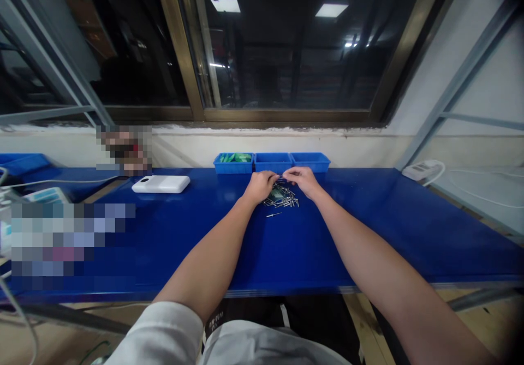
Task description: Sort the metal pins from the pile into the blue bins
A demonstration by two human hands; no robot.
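A heap of silver blind rivets (289, 198) lies on the blue tabletop, with a dark green piece (278, 192) showing among them. My left hand (261, 186) is at the heap's left side, its fingers closed in a pinch; whatever they hold is too small to make out. Across from it, my right hand (303, 179) pinches above the heap's upper right edge. A thin rivet seems to show at its fingertips, between the two hands. One single rivet (273, 214) lies apart, just in front of the heap.
Behind my hands stand three blue bins: the left bin (233, 167) holds green packets, beside the middle bin (272, 162) and right bin (310, 162). A white power bank (161, 184) lies to the left. At far right is a white device (422, 169) with a cable.
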